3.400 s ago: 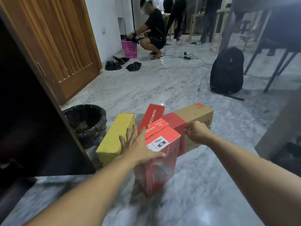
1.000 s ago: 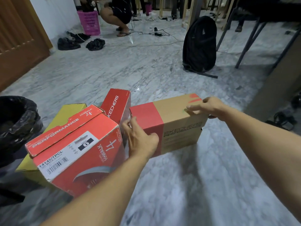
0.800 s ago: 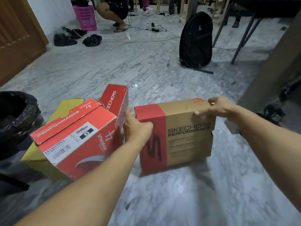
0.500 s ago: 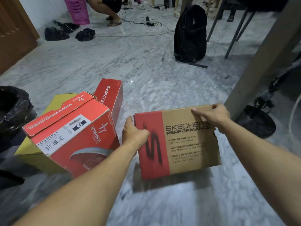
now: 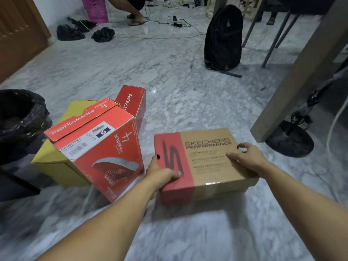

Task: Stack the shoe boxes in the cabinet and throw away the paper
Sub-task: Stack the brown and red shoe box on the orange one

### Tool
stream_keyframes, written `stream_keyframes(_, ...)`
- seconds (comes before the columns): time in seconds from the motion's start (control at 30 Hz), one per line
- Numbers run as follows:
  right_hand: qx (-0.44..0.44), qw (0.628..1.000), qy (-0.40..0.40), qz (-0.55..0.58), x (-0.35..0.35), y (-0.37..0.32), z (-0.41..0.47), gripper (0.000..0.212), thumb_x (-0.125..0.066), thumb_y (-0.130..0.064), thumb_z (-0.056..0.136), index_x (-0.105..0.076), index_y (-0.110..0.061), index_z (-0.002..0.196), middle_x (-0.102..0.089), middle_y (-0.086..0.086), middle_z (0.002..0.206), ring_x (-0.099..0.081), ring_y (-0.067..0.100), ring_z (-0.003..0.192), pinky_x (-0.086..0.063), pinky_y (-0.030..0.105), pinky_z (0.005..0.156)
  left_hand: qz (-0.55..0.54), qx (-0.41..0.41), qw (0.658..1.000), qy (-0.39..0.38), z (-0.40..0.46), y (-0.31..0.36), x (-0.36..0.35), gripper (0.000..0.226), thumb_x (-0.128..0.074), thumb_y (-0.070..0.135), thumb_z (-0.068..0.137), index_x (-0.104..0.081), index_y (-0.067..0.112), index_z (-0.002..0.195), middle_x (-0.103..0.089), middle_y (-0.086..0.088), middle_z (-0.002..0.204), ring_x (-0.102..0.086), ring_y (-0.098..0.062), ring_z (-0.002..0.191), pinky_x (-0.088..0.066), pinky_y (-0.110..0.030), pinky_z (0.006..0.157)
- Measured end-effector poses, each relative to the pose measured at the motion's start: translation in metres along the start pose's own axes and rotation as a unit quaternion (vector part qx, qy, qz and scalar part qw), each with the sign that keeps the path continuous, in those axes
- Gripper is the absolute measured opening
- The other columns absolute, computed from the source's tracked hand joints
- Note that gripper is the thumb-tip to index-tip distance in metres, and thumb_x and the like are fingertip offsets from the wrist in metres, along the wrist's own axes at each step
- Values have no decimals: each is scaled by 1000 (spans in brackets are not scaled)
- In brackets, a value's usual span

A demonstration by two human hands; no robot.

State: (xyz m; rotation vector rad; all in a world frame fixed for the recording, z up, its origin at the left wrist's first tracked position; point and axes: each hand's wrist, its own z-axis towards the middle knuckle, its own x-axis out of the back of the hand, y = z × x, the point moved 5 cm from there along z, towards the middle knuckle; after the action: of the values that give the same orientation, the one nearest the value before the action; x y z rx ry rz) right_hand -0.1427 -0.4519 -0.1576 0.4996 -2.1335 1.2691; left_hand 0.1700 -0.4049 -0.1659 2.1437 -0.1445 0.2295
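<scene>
Four boxes: brown-and-red shoe box (image 5: 205,162) lying lid-up on the marble floor (image 5: 169,72), apart from a cluster of three to its left, namely a red box (image 5: 99,147) tipped on edge, a yellow box (image 5: 56,162) behind it, a narrower red box (image 5: 133,104) at the back.
Left hand (image 5: 160,176): clamped on the red end of the brown-and-red box, thumb over the lid, fingers hidden below the near edge.
Right hand (image 5: 246,159): gripping the brown end, fingers spread across the lid, thumb hooked at the far corner.
Step in hand: judged as taking up one box for the cabinet; paper not seen anywhere.
Bin: black-lined waste bin (image 5: 20,117) at far left, just beside the yellow box.
Cabinet: not clearly in view; dark panel at lower left possibly part of it, cannot tell.
Next move: likely a level lift with both hands, then a turn toward the cabinet, keeping the lid shut.
Bystander items: black backpack (image 5: 224,36) standing well apart, further back.
</scene>
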Motion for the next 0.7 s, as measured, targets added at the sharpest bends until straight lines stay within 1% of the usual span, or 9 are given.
stream_keyframes(0.13, 16, 1000, 11, 8, 52, -38, -34, 48, -81, -44, 70, -71, -6, 97, -72, 7, 91, -68, 22, 80, -55, 34, 68, 9, -64, 998, 6, -35, 51, 16, 73, -87, 40, 46, -62, 18, 111, -71, 2, 102, -67, -12, 89, -50, -21, 68)
stream_keyframes(0.23, 36, 998, -28, 33, 90, -66, -65, 51, -83, -49, 65, -74, -7, 91, -75, 9, 86, -70, 24, 75, -49, 30, 57, -5, -123, 992, -32, -70, 92, 26, 52, -90, 33, 59, -68, 20, 103, -74, 3, 97, -70, -11, 87, -55, -22, 76)
stream_keyframes(0.33, 80, 996, -19, 35, 131, -95, -105, 50, -82, -51, 65, -76, -9, 92, -76, 11, 86, -70, 26, 72, -51, 32, 59, 5, -185, 982, -43, -111, 128, 38, 41, -87, 21, 66, -70, 18, 104, -72, 8, 89, -66, -3, 81, -49, -8, 63)
stream_keyframes(0.37, 99, 994, -15, 32, 143, -105, -119, 53, -82, -55, 63, -76, -9, 91, -76, 10, 86, -71, 25, 73, -52, 31, 60, 8, -197, 980, -40, -123, 137, 43, 43, -88, 20, 65, -70, 17, 104, -73, 7, 89, -67, -5, 83, -50, -11, 68)
stream_keyframes(0.47, 148, 989, -3, 25, 169, -134, -161, 61, -78, -64, 61, -77, -11, 90, -76, 6, 85, -70, 21, 76, -49, 29, 63, -3, -217, 976, -32, -157, 156, 62, 48, -91, 20, 59, -71, 16, 102, -76, 0, 94, -71, -17, 93, -54, -36, 91)
stream_keyframes(0.53, 184, 983, -2, 27, 181, -153, -188, 64, -75, -66, 61, -74, -11, 94, -75, 6, 90, -68, 19, 76, -46, 28, 62, -6, -232, 972, -19, -179, 167, 75, 56, -93, 25, 54, -70, 15, 103, -76, -2, 96, -71, -20, 93, -55, -42, 92)
stream_keyframes(0.6, 215, 976, -14, 26, 187, -169, -212, 72, -76, -68, 59, -70, -13, 106, -73, 3, 101, -69, 17, 84, -48, 25, 64, -14, -243, 970, -7, -202, 174, 90, 59, -92, 31, 53, -68, 16, 105, -75, -2, 97, -72, -20, 87, -60, -36, 77)
stream_keyframes(0.63, 234, 972, -20, 24, 188, -177, -225, 82, -79, -68, 57, -65, -14, 117, -70, 1, 113, -68, 15, 89, -48, 22, 66, -16, -249, 968, -3, -215, 176, 98, 54, -91, 31, 58, -68, 17, 106, -74, -2, 98, -71, -18, 86, -59, -30, 69)
stream_keyframes(0.7, 260, 965, -25, 33, 187, -193, -246, 110, -84, -66, 48, -49, -14, 139, -58, -3, 130, -63, 11, 100, -49, 20, 72, -15, -258, 966, 6, -238, 175, 116, 46, -86, 32, 67, -67, 21, 107, -73, -1, 102, -70, -19, 90, -58, -32, 72)
